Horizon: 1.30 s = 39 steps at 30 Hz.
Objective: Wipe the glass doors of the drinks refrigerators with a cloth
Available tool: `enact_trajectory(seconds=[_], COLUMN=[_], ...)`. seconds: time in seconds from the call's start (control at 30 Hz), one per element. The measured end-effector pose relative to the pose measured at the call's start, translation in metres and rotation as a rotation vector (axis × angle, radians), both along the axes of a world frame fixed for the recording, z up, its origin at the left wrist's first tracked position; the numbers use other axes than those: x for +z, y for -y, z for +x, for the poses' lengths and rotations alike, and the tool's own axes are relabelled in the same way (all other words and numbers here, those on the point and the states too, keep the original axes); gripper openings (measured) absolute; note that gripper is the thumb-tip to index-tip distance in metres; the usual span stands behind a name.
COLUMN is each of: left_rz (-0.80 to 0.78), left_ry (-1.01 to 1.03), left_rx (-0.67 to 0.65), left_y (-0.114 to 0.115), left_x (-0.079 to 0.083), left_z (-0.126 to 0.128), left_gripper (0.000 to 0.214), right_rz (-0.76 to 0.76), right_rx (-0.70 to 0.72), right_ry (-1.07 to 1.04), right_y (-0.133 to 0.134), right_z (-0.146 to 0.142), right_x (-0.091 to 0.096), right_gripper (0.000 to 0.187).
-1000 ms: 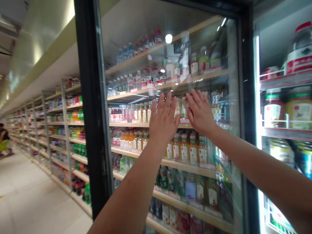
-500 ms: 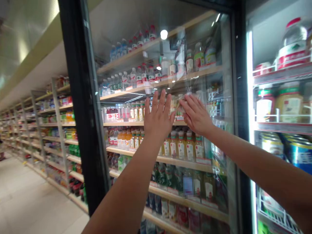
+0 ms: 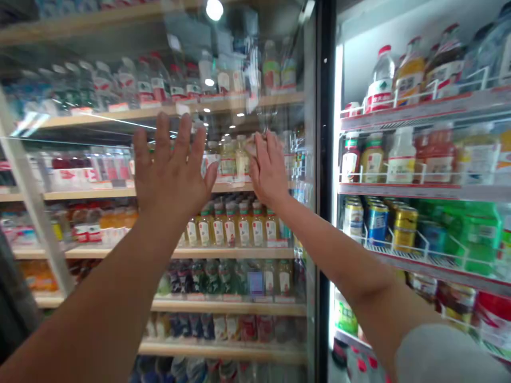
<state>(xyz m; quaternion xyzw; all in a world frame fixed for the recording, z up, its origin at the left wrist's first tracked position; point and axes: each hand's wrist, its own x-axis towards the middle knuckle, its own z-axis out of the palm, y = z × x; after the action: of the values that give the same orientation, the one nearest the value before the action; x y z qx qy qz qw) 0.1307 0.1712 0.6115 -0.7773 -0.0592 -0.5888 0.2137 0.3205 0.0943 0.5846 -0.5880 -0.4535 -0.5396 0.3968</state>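
In the head view, a large glass cooler door [image 3: 243,119] swings open in front of me, with a dark frame [image 3: 324,159] down its right side. My left hand [image 3: 170,170] is raised with fingers spread, palm toward the glass and nothing in it. Whether its palm touches the pane I cannot tell. To the right, my right hand [image 3: 270,173] presses a small beige cloth [image 3: 251,145] against the pane. Most of the cloth is hidden beneath its fingers.
Behind the glass run wooden shelves [image 3: 239,253] lined with bottled drinks [image 3: 229,226]. At right, a lit cooler [image 3: 339,69] holds bottles and cans [image 3: 377,221] on wire-fronted shelves. A pale upright post [image 3: 34,197] stands at left.
The view has turned right and come closer, so more of the lit cooler shows. My hands have moved farther apart, the left one still spread and the right still on the cloth.
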Motion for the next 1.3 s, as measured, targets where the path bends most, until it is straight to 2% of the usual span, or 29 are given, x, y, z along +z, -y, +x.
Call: enact_trajectory(seconds=[0.1,0.2,0.27,0.37,0.43,0.5,0.57,0.73,0.87,0.93,1.1,1.23,1.3], left_rz=[0.016,0.048,0.075,0.105,0.11,0.102,0.093,0.104,0.103,0.098,0.105,0.107,0.102], left_ry=[0.015,0.031,0.033,0.024,0.022,0.022,0.028,0.04,0.041,0.043,0.039,0.038,0.039], left_rx=[0.113,0.251,0.349,0.409,0.41,0.401,0.393,0.395,0.383,0.375,0.364,0.362,0.366], left_y=[0.001,-0.002,-0.005,-0.008,-0.006,-0.005,-0.006,-0.01,-0.012,-0.013,-0.013,-0.012,-0.012], left_x=[-0.002,-0.004,-0.005,-0.005,-0.005,-0.006,-0.006,-0.007,-0.007,-0.007,-0.007,-0.006,-0.006], left_z=[0.002,0.004,0.005,0.004,0.003,0.002,0.002,0.003,0.003,0.002,0.002,0.002,0.002], left_gripper=[0.061,0.064,0.064,0.064,0.064,0.064,0.064,0.063,0.063,0.063,0.063,0.061,0.061], right_rz=[-0.087,-0.122,-0.102,0.046,0.045,-0.053,-0.105,0.096,-0.068,-0.1,0.084,-0.118,-0.125], right_rx=[0.021,0.025,0.022,0.058,0.093,0.107,0.089,0.072,0.132,0.137,0.143,0.182,0.17], right_ry=[0.182,0.363,0.353,0.242,0.283,0.392,0.411,0.141,0.334,0.371,0.21,0.424,0.427], right_y=[0.009,0.018,0.016,0.009,0.005,0.002,0.0,-0.008,-0.011,-0.01,-0.009,-0.011,-0.011], right_z=[0.003,0.021,0.035,0.035,0.024,0.013,0.007,0.002,-0.008,-0.005,0.006,-0.005,-0.007], right_x=[-0.001,0.005,0.012,0.018,0.017,0.018,0.022,0.03,0.024,0.027,0.036,0.024,0.021], right_gripper=[0.056,0.055,0.057,0.06,0.06,0.058,0.057,0.059,0.057,0.056,0.061,0.059,0.057])
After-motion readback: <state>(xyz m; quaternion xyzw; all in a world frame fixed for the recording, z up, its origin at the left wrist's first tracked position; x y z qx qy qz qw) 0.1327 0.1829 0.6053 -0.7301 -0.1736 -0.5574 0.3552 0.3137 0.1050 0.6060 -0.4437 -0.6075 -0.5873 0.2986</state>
